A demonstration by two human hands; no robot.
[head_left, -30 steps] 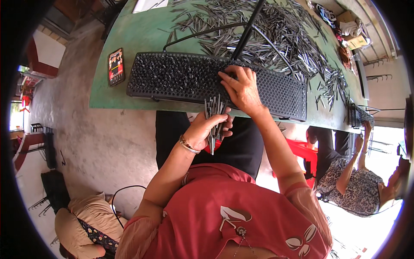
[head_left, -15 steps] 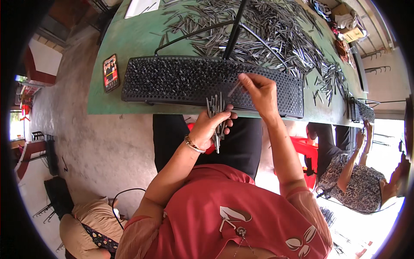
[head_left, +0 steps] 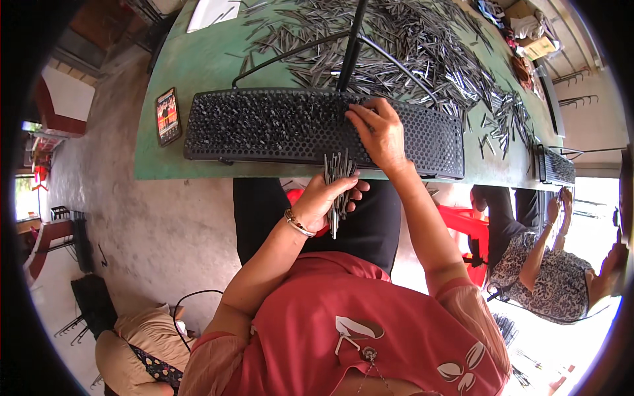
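- Left hand (head_left: 325,197) is closed around a bundle of thin dark strips (head_left: 338,165), held upright just in front of the rack's near edge.
- Right hand (head_left: 383,137) has thumb and fingertips drawn narrow over the rack's middle; whether they pinch a strip, I cannot tell.
- Perforated black rack (head_left: 426,140) lies along the near edge of the green table (head_left: 201,63), its left part packed with strip ends, its right part showing bare holes.
- Black post (head_left: 351,61) and bent rods stand in the way between rack and the heaped loose strips (head_left: 429,49).
- Smartphone (head_left: 168,117) lies just left of the rack; a white sheet (head_left: 211,13) lies beyond.
- At right, a co-worker (head_left: 545,277) sits by another perforated rack (head_left: 556,167).
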